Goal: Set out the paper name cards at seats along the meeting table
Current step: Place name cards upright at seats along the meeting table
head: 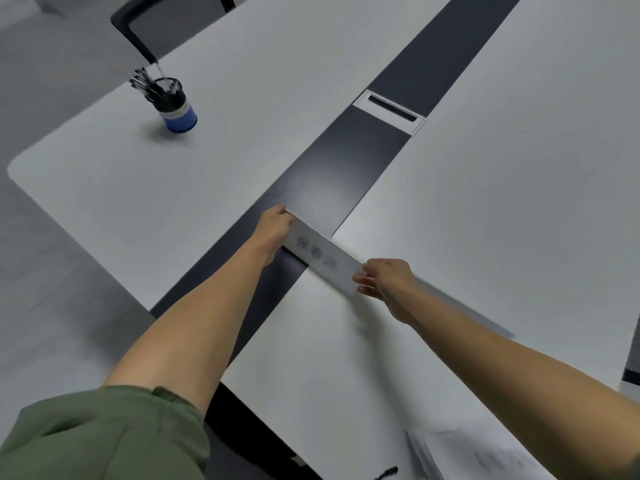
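Observation:
A long white paper name card (323,254) with dark printed characters is held across the dark centre strip (346,171) of the white meeting table (485,202). My left hand (275,227) grips its far left end. At the near right end, my right hand (386,280) pinches the card between thumb and fingers. The card is blurred. I cannot tell whether it touches the tabletop. More white paper sheets (464,452) lie at the table's near edge, bottom right.
A blue pen cup (173,103) full of dark pens stands on the left table half. A black chair (162,26) sits behind it. A white cable hatch (389,110) is set in the dark strip. A small black object (387,472) lies near the bottom edge.

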### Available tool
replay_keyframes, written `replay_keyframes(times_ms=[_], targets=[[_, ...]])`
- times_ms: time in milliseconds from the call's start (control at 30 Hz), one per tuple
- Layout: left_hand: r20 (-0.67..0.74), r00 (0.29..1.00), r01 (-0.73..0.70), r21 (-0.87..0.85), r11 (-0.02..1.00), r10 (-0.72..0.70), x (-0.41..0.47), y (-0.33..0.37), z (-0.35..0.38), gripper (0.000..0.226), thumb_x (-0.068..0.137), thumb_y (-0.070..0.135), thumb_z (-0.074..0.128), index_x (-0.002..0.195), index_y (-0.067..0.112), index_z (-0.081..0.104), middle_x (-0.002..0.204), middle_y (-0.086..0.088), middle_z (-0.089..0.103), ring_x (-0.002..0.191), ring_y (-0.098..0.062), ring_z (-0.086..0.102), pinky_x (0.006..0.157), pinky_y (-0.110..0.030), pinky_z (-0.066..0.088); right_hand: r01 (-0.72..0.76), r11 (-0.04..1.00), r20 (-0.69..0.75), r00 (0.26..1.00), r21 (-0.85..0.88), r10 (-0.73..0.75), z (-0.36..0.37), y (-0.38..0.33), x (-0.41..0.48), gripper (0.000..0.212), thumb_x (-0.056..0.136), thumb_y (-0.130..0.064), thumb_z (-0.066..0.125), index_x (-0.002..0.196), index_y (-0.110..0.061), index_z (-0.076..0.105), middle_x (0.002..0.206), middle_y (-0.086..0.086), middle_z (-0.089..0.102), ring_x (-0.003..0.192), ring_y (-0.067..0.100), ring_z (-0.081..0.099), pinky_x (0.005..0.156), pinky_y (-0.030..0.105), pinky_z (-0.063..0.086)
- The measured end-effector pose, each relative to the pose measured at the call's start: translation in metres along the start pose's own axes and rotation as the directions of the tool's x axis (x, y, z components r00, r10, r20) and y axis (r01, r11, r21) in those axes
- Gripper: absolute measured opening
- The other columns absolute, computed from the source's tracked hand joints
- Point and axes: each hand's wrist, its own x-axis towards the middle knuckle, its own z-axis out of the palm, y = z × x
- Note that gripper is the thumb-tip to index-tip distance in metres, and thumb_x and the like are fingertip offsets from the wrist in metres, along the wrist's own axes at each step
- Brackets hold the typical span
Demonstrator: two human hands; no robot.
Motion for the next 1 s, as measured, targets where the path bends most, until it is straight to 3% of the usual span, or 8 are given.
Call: replay_keyframes(times_ms=[100,200,300,433,567,767,900,1000], targets=[[0.01,1.0,-0.01,0.002,1.0,0.01,0.004,0.0,0.0,0.022,0.097,0.01,0.043,0.105,0.021,0.06,0.097,0.013,0.049,0.103,-0.012,0.04,0.079,-0.019,0.035,0.018,1.0,0.022,1.0,-0.019,-0.017,-0.001,0.0,0.001,0.009,0.089,-0.002,0.057,0.08,-0.006,0.055,0.082,0.014,0.053,0.073,0.022,0.064,0.066,0.032,0.059],[0.034,0.999,0.005,0.041,0.999,-0.006,0.004,0.0,-0.002,0.05,0.097,0.011,0.043,0.146,0.01,0.034,0.137,0.001,0.046,0.128,-0.017,0.039,0.101,-0.028,0.031,0.021,1.0,0.021,1.0,-0.005,-0.021,-0.002,-0.002,0.001,0.016,0.089,-0.001,0.057,0.075,-0.006,0.055,0.082,0.015,0.054,0.074,0.023,0.065,0.064,0.032,0.058],[0.046,0.999,0.003,0.032,0.999,-0.005,-0.001,0.0,-0.003,0.057,0.096,0.009,0.043,0.15,0.01,0.025,0.155,-0.003,0.03,0.14,-0.019,0.03,0.108,-0.031,0.027,-0.001,1.0,0.04,0.999,0.026,0.0,-0.004,-0.004,0.0,0.005,0.09,-0.002,0.059,0.086,-0.004,0.06,0.087,0.014,0.058,0.078,0.024,0.066,0.063,0.032,0.057],[-0.082,0.995,-0.056,0.038,0.998,0.059,-0.014,0.003,-0.001,0.061,0.094,0.009,0.042,0.151,0.014,0.021,0.157,-0.002,0.025,0.141,-0.018,0.029,0.109,-0.031,0.027,-0.019,0.999,0.043,0.999,-0.034,0.02,-0.014,-0.009,-0.007,0.02,0.09,-0.006,0.062,0.109,-0.002,0.058,0.098,0.013,0.059,0.085,0.028,0.071,0.062,0.033,0.056],[-0.181,0.958,-0.194,0.151,0.969,0.22,-0.042,0.016,0.014,0.049,0.092,0.007,0.042,0.141,0.012,0.043,0.143,-0.006,0.046,0.128,-0.02,0.046,0.097,-0.023,0.033,0.175,0.957,-0.056,0.98,-0.232,-0.193,-0.053,-0.026,-0.024,0.037,0.09,-0.012,0.062,0.125,-0.004,0.056,0.107,0.011,0.067,0.078,0.022,0.075,0.073,0.039,0.059],[0.116,0.916,-0.398,0.358,0.845,0.383,-0.097,0.033,0.082,0.034,0.086,0.004,0.047,0.115,0.009,0.066,0.11,-0.009,0.069,0.099,-0.021,0.063,0.09,-0.032,0.05,0.134,0.612,-0.208,0.865,-0.78,-0.456,-0.152,-0.031,-0.056,0.028,0.088,-0.03,0.061,0.113,-0.02,0.068,0.1,-0.003,0.072,0.093,0.018,0.066,0.08,0.032,0.049],[0.283,0.915,-0.396,0.497,0.772,0.287,-0.119,0.029,0.134,0.04,0.09,0.015,0.051,0.128,0.009,0.056,0.13,-0.01,0.059,0.117,-0.024,0.054,0.099,-0.033,0.043,-0.105,0.621,-0.347,0.894,-0.776,-0.282,-0.205,-0.007,-0.067,0.039,0.086,-0.031,0.063,0.122,-0.015,0.064,0.12,0.004,0.067,0.108,0.027,0.061,0.084,0.033,0.047],[0.336,0.934,-0.291,0.511,0.809,0.123,-0.123,0.022,0.156,0.048,0.092,0.02,0.051,0.138,0.008,0.044,0.141,-0.012,0.048,0.127,-0.028,0.045,0.102,-0.034,0.037,-0.195,0.841,-0.389,0.921,-0.505,-0.02,-0.219,0.012,-0.067,0.043,0.087,-0.025,0.068,0.119,0.002,0.059,0.119,0.017,0.063,0.1,0.032,0.064,0.08,0.039,0.056]])
